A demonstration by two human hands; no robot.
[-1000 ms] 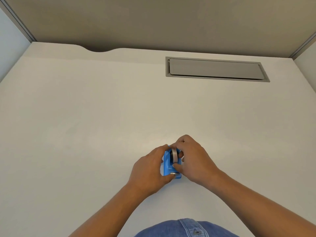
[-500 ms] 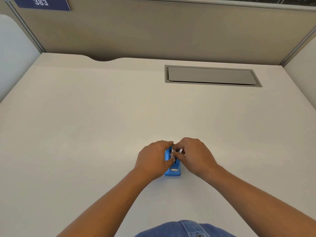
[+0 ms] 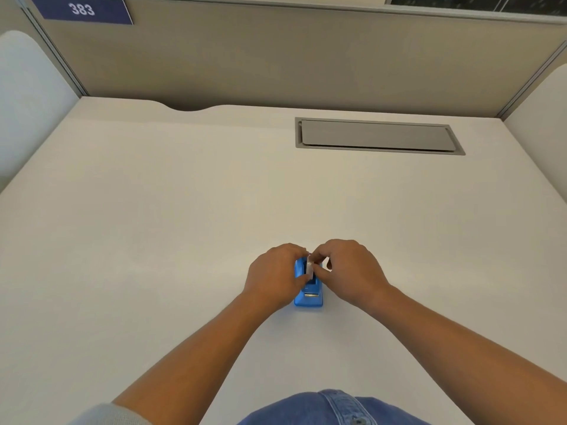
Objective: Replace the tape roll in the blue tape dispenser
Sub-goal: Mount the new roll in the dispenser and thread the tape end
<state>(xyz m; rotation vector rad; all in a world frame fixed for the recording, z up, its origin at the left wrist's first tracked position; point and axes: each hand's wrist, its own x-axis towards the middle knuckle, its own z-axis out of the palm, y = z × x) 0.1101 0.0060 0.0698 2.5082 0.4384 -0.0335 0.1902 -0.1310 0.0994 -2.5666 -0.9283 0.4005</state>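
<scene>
A small blue tape dispenser (image 3: 310, 297) stands on the white desk (image 3: 184, 225), near the front middle, its metal cutter end towards me. My left hand (image 3: 276, 277) wraps its left side and holds it. My right hand (image 3: 349, 271) pinches a whitish tape roll (image 3: 310, 266) that sits at the top of the dispenser's slot. Fingers hide most of the roll and the dispenser's far end.
A grey cable hatch (image 3: 377, 136) is set into the desk at the back right. Beige partition walls (image 3: 276, 62) close the back and sides, with a blue sign "383" (image 3: 81, 9) at the top left. My denim clothing (image 3: 331, 409) shows at the bottom edge.
The camera has tilted up, so more of the partition and the sign show. Both hands stay on the dispenser; the right fingers have shifted from its side to the top of the roll.
</scene>
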